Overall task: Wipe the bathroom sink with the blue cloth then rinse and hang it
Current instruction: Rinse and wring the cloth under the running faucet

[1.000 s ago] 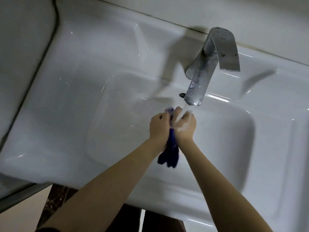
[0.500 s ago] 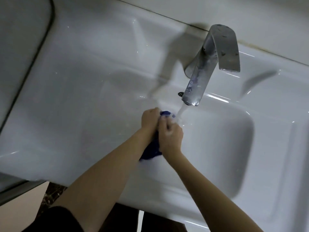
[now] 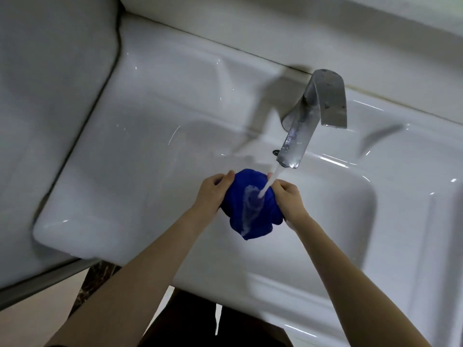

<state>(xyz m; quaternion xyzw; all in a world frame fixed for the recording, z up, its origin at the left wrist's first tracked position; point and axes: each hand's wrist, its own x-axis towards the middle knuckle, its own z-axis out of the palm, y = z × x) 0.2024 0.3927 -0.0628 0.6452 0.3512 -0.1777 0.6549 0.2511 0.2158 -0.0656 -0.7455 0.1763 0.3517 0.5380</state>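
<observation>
White sink (image 3: 140,171); blue cloth (image 3: 250,209) edges hidden by hands.

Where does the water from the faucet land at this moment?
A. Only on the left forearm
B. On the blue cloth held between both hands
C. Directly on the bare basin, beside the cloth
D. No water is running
B: the stream from the faucet strikes the blue cloth, which the left hand and right hand hold spread over the sink.
</observation>
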